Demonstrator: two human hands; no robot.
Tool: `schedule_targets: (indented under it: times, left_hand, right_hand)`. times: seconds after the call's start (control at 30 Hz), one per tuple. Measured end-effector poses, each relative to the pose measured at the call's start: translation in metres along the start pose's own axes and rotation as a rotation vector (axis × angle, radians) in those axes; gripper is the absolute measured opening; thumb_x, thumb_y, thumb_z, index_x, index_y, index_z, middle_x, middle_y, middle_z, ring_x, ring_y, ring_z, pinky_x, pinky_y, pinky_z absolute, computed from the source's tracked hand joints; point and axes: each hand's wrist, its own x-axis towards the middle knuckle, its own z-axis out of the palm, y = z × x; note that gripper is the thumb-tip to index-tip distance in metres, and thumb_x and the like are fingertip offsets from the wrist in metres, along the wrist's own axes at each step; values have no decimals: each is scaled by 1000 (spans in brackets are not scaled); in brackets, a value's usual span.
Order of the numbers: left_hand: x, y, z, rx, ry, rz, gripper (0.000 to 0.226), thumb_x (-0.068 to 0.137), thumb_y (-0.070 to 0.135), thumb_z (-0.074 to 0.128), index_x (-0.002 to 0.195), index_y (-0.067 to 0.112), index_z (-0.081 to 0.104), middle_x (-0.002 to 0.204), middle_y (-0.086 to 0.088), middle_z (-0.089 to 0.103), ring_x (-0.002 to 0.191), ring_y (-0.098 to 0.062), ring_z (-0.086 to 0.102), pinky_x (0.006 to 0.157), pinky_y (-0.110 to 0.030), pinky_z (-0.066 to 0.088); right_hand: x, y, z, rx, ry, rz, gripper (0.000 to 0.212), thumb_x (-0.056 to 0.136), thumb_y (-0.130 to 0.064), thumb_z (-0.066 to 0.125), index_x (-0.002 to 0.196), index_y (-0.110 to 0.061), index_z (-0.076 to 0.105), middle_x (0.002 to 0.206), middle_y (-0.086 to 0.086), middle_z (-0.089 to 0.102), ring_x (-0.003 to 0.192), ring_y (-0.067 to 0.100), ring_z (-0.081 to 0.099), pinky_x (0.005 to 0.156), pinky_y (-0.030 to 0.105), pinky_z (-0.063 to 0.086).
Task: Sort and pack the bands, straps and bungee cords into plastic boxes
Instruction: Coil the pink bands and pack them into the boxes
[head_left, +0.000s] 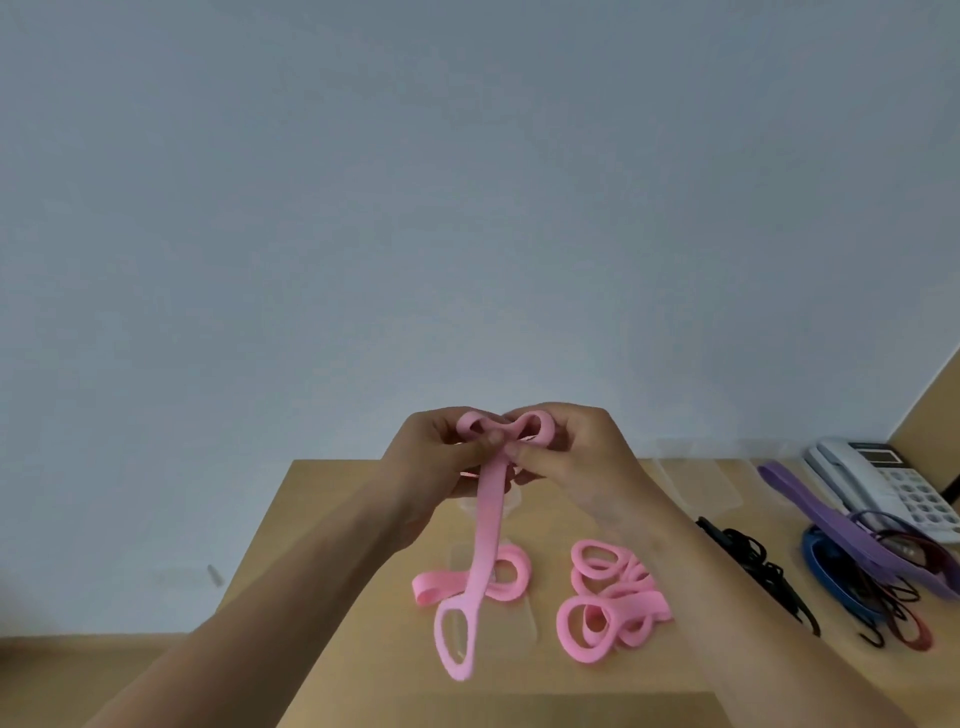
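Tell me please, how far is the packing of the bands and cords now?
Early stage. Done: nothing visibly packed; the clear boxes look empty. In hand: the left hand and right hand pinch a pink strap, apparently folding it. Left: loose pink strap, pink pile, black cords, purple bands, blue band on the table.

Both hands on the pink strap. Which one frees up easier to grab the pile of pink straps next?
Right, probably. The right hand sits on the same side as the pile of pink straps, which lies below it on the table. The left hand would have to cross the hanging pink strap.
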Motion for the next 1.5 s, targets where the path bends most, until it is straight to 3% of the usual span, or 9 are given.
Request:
schedule_targets:
  times: [0.1,0.23,0.4,0.63,0.77,1.07,1.17,1.27,1.5]
  left_hand:
    - [0,-1,2,-52,23,-17,16,91,19,72,97,4,74,99,-25,74,84,-34,74,72,-38,61]
    - [1,-4,2,-27,6,-112,36,93,33,70,111,2,68,101,-18,77,98,-40,73,82,-44,62]
    - [1,-5,-3,114,-82,-202,54,93,61,60,111,11,74,108,-9,77,101,-27,74,87,-42,60]
    - [-3,-3,-2,-86,-58,-153,28,97,24,63,112,2,71,108,-19,75,100,-36,73,85,-40,61]
    - [-5,-4,-1,-54,37,-115,19,95,13,65,109,3,71,104,-18,76,94,-34,75,80,-38,62]
    - [-11,-13,0,-72,128,-6,16,93,8,69,109,11,67,96,-14,78,81,-31,77,67,-29,60]
    - [-12,-16,-1,-114,100,33,16,93,2,67,108,8,67,94,-18,77,81,-39,76,70,-34,62]
    - [-14,-19,-2,-114,84,56,19,93,-2,67,108,9,68,97,-18,77,84,-39,76,74,-36,62]
    - [-17,-22,-12,-94,-19,-90,36,90,12,72,124,11,61,108,-17,76,101,-32,74,91,-42,59]
  right_hand:
    - [0,3,1,-124,50,-100,20,84,-1,76,90,-20,78,82,2,78,74,20,75,73,41,62]
    - [-5,5,5,-201,125,-202,22,82,-3,77,81,-25,77,77,-8,75,68,11,73,65,25,58]
    - [-13,9,9,-350,259,-386,10,79,1,80,82,-9,79,79,-4,74,76,13,70,68,40,59]
    - [-14,13,12,-538,253,-570,18,78,9,76,88,-6,79,84,3,72,76,16,67,66,36,56]
    - [-17,12,13,-475,167,-482,24,82,6,71,101,-9,76,95,-2,73,89,13,69,75,37,58]
    - [-24,1,22,-143,77,-104,17,88,-40,73,100,-28,74,98,-10,75,93,14,72,78,38,62]
    - [-21,1,24,-85,131,-38,10,91,-28,75,99,-24,72,94,-5,75,85,18,73,68,32,62]
    - [-17,0,25,-88,139,26,25,90,-10,73,110,-23,71,97,1,73,78,16,73,61,23,58]
    - [-13,-2,22,-204,105,-23,16,87,-6,73,94,-21,77,75,-1,75,65,14,72,64,26,60]
